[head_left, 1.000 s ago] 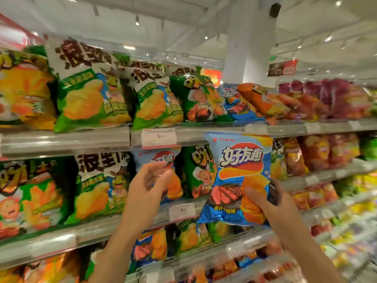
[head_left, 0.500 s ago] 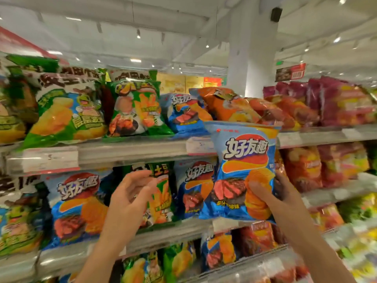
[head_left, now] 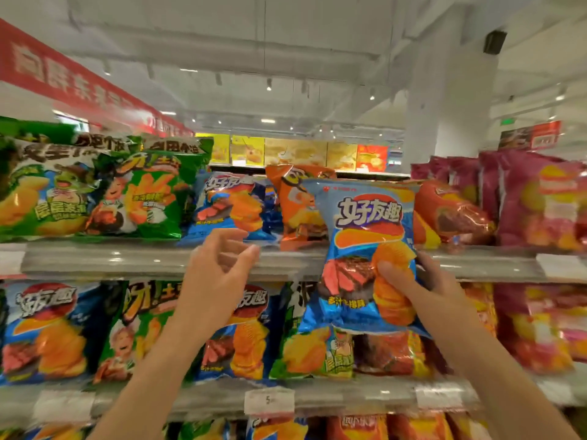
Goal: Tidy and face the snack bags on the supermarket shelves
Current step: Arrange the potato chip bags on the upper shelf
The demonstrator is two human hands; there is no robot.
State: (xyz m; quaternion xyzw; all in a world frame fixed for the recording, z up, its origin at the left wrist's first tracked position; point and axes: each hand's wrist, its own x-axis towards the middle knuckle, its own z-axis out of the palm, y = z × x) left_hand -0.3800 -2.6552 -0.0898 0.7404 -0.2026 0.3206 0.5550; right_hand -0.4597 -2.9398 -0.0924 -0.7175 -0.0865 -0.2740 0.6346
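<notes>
Gripping a blue chip bag off the shelf, the right hand curls round its lower right edge; the left hand hovers loosely spread, empty. Top shelf bags lean unevenly, so facing seems barely begun.

A white ceiling with exposed beams spans the store, dotted with small spotlights and brighter panel lights farther back. A broad white pillar rises right of centre, with a dark speaker box mounted near its top. A long red banner with pale lettering slants along the upper left. In the distance stands a row of yellow display boards, and a small green sign glows at right.
</notes>
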